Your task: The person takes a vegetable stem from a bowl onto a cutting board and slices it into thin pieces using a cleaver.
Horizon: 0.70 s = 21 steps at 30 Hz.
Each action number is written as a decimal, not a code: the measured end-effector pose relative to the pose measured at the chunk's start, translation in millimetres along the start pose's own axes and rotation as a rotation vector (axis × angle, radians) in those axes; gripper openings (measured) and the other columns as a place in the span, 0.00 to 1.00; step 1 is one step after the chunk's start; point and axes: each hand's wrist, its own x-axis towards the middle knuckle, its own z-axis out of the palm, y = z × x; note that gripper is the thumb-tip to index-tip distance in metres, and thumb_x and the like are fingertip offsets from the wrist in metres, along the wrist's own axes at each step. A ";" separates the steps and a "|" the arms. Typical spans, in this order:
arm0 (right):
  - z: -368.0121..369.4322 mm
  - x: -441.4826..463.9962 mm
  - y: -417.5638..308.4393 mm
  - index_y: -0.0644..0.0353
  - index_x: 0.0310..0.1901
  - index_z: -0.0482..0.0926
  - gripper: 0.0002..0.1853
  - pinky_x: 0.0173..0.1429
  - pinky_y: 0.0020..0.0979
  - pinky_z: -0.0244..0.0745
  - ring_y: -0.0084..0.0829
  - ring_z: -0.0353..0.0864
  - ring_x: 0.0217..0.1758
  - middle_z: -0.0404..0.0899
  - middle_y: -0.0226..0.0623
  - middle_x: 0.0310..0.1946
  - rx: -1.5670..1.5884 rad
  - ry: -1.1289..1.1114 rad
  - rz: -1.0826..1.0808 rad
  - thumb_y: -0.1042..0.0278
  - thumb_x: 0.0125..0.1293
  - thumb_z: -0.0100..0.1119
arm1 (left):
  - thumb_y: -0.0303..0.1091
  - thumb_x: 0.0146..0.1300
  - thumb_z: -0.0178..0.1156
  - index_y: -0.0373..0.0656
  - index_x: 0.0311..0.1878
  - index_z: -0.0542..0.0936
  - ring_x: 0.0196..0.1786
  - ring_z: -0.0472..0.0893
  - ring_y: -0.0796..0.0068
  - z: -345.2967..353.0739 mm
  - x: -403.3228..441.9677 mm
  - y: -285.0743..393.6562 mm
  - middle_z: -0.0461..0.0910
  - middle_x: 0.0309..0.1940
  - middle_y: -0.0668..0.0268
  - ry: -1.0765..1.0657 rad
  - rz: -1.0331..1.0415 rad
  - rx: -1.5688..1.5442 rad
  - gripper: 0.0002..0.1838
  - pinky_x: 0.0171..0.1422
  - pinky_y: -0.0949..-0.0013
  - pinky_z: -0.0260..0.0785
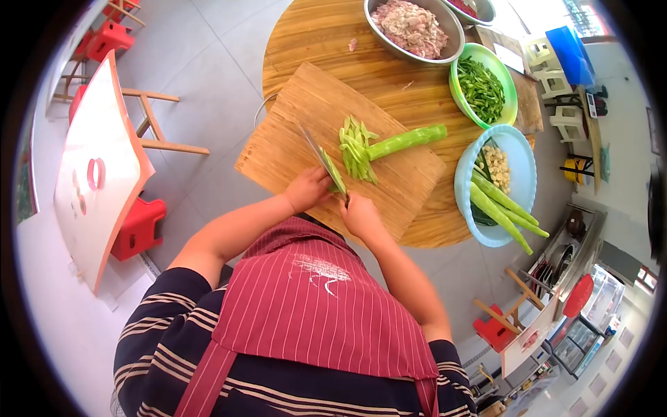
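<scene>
My right hand point(362, 216) is closed round the handle of a knife point(321, 157), whose blade points up and to the left over the wooden cutting board point(292, 111). Just left of the blade, my left hand point(308, 190) has its fingers bent together against the blade's lower part. Green slices point(335, 175) lie along the blade beside those fingers. A pile of cut green slices point(356, 149) rests on the board to the right of the knife. Touching the pile, a peeled green stalk point(408, 141) points to the right.
Beyond the board on the round wooden table point(288, 35) stand a metal bowl of minced meat point(410, 29) and a green basin of chopped greens point(481, 89). A light blue basin point(531, 167) holds garlic cloves point(495, 165) and long green stalks point(506, 205) at the right edge.
</scene>
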 end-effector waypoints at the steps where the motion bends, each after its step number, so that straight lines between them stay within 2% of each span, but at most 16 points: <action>1: 5.2 5.6 4.7 0.68 0.35 0.75 0.13 0.40 0.47 0.72 0.56 0.77 0.35 0.77 0.57 0.29 -0.005 0.002 0.002 0.63 0.60 0.54 | 0.36 0.48 0.63 0.39 0.46 0.75 0.45 0.74 0.54 0.8 0.0 1.0 0.73 0.44 0.56 0.004 0.002 -0.003 0.21 0.51 0.60 0.68; 3: 11.3 22.5 8.6 0.68 0.35 0.75 0.13 0.40 0.47 0.72 0.56 0.77 0.35 0.77 0.57 0.28 0.124 0.087 -0.106 0.62 0.60 0.54 | 0.36 0.48 0.63 0.39 0.47 0.75 0.46 0.74 0.54 -0.5 0.5 0.2 0.73 0.44 0.56 0.021 0.020 0.005 0.21 0.52 0.60 0.68; 6: 5.9 24.0 7.0 0.67 0.35 0.75 0.13 0.40 0.48 0.71 0.56 0.77 0.35 0.77 0.57 0.28 0.167 0.145 -0.067 0.62 0.60 0.54 | 0.36 0.48 0.61 0.39 0.45 0.76 0.46 0.73 0.57 -0.5 -1.5 -1.2 0.73 0.46 0.58 -0.001 0.038 0.038 0.20 0.52 0.62 0.67; 10: -10.1 -3.6 0.4 0.67 0.35 0.76 0.13 0.41 0.48 0.71 0.56 0.77 0.36 0.78 0.56 0.28 0.033 -0.013 -0.050 0.62 0.60 0.54 | 0.36 0.49 0.61 0.39 0.46 0.76 0.46 0.73 0.57 10.7 -8.5 -3.3 0.73 0.46 0.58 0.024 0.019 0.064 0.20 0.52 0.62 0.67; 13: 2.7 1.1 9.1 0.68 0.36 0.76 0.14 0.41 0.48 0.73 0.55 0.78 0.35 0.78 0.58 0.30 -0.029 0.003 -0.040 0.62 0.60 0.53 | 0.35 0.49 0.61 0.39 0.46 0.76 0.47 0.73 0.58 10.3 -9.7 -2.0 0.73 0.46 0.59 0.050 0.059 0.061 0.20 0.52 0.62 0.67; 15: 5.4 17.4 9.0 0.67 0.33 0.76 0.13 0.40 0.47 0.71 0.56 0.77 0.35 0.78 0.56 0.29 0.089 0.053 -0.069 0.63 0.60 0.54 | 0.35 0.49 0.61 0.39 0.46 0.76 0.47 0.72 0.58 4.1 -6.1 -0.2 0.73 0.46 0.59 0.018 0.041 0.043 0.19 0.52 0.62 0.67; 19: -3.7 15.2 5.6 0.67 0.34 0.76 0.13 0.40 0.46 0.72 0.56 0.77 0.35 0.78 0.56 0.28 0.140 0.115 -0.070 0.63 0.60 0.54 | 0.35 0.49 0.61 0.41 0.45 0.76 0.47 0.72 0.59 2.8 -6.2 0.5 0.73 0.46 0.60 0.014 0.025 0.052 0.18 0.52 0.62 0.66; 21: -13.2 -0.4 6.2 0.68 0.34 0.76 0.13 0.39 0.46 0.72 0.56 0.77 0.34 0.78 0.56 0.27 0.129 0.083 -0.076 0.63 0.60 0.54 | 0.34 0.49 0.60 0.44 0.43 0.77 0.46 0.72 0.62 0.3 -4.5 4.3 0.73 0.44 0.62 0.053 0.103 0.069 0.16 0.50 0.63 0.66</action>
